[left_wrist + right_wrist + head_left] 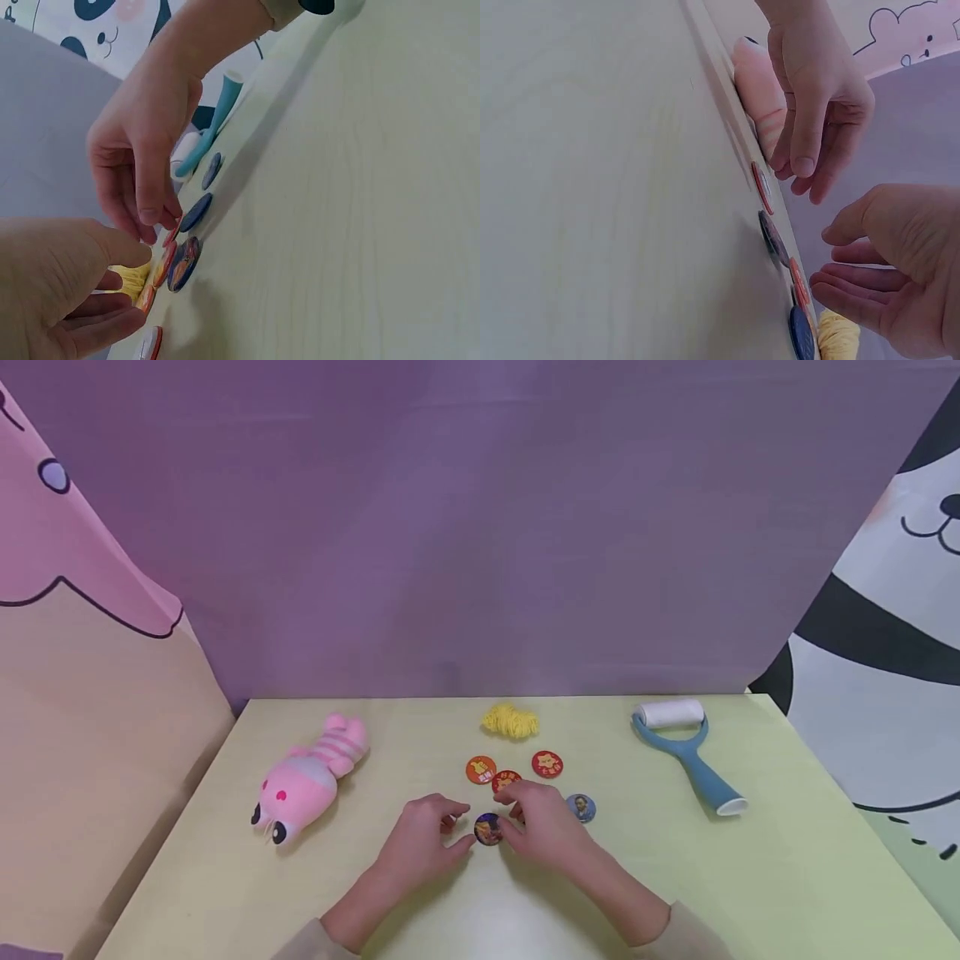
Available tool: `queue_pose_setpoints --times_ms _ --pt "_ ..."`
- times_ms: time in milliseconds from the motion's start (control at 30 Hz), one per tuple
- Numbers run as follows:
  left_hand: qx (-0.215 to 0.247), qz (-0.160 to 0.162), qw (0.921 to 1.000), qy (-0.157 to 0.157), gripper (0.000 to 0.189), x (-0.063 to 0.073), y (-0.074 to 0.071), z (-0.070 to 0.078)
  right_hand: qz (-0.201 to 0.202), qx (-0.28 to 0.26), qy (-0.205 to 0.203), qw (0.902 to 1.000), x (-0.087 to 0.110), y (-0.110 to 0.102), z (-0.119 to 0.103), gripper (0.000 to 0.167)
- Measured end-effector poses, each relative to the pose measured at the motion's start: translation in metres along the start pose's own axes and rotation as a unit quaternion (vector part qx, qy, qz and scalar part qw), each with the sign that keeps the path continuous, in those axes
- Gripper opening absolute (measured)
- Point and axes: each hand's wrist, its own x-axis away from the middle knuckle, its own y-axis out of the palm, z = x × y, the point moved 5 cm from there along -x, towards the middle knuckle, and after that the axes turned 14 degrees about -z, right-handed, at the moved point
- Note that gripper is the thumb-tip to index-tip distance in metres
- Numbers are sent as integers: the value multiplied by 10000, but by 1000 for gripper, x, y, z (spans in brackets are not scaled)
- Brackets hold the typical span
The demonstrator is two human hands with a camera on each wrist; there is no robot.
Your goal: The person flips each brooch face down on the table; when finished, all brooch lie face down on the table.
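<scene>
Several round badges lie near both hands. A dark badge with a colourful picture (pixel 486 829) lies between my left hand (pixel 422 842) and right hand (pixel 551 827). The right thumb is close to its edge; contact is unclear in the head view. Both hands have loosely bent fingers and hold nothing. Beyond them are an orange badge (pixel 481 769), a red badge (pixel 506 781) partly covered by the right fingers, and another red badge (pixel 547 764). A blue portrait badge (pixel 581 808) sits right of the right hand. Wrist views also show a dark blue badge (pixel 196 212) and a red-edged badge (pixel 762 187).
A pink plush toy (pixel 303 789) lies on the left of the pale table (pixel 225 893). Yellow yarn (pixel 511 721) sits at the back middle. A blue-handled lint roller (pixel 693 760) lies on the right. A purple backdrop (pixel 480 543) stands behind the table.
</scene>
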Motion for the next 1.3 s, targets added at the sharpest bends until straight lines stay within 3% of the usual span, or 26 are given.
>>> queue_pose_setpoints --times_ms 200,367,533,667,767,1067,1300 --pt "142 -399 9989 -208 36 2 7 -1 -113 -97 117 9998 10 5 3 26" --pt "104 -464 9985 -281 35 0 18 -1 -295 -81 109 9995 11 14 5 22" --pt "-172 -268 9994 -122 32 -5 25 4 -234 154 138 9995 7 20 3 18" --pt "-470 -25 9988 -101 31 -7 24 4 -217 411 -42 9989 1 21 -3 18" --pt "-546 -15 9985 -66 24 -11 24 3 -200 499 -161 9984 -2 19 -6 18" --pt "-534 -63 9985 37 20 -16 24 7 -220 741 -269 9966 -1 18 -6 15" --pt "-290 -57 9993 226 5 -14 31 7 -301 633 -337 9970 3 19 0 13"
